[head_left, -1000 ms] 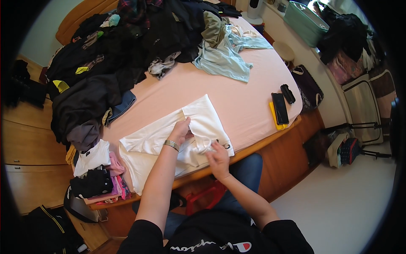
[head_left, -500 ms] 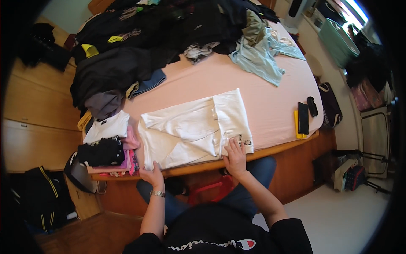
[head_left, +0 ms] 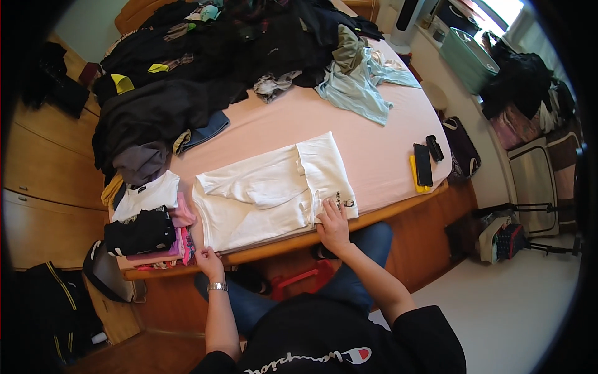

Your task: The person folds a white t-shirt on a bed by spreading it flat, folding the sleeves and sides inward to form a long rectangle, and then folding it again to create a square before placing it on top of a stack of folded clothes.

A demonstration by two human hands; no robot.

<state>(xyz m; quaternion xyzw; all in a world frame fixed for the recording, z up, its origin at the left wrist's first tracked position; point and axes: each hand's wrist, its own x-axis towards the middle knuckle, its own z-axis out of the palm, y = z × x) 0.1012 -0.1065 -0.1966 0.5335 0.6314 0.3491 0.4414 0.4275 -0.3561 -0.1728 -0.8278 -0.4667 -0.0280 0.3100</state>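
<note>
A white T-shirt (head_left: 255,190) lies partly folded on the pink bed sheet (head_left: 261,128), its right end turned over and showing a small dark print. At the shirt's near left corner my left hand (head_left: 210,264) has its fingers closed on the fabric. Flat on the folded-over end, beside the print, rests my right hand (head_left: 334,227) with its fingers stretched out. Close to my left hand stands a stack of folded clothes, with a black garment (head_left: 141,232) and a white garment (head_left: 147,196) on top and pink ones underneath.
A large heap of dark clothes (head_left: 168,87) covers the far left of the bed. Farther back right lies a light blue garment (head_left: 355,90). A black phone (head_left: 423,165) on a yellow item sits near the right edge. Below the bed edge is a red stool (head_left: 304,278).
My left hand's fingers have closed on the shirt's near left corner, where the thumb lay along the edge before. My right hand stays flat on the folded end. The whole view has shifted slightly.
</note>
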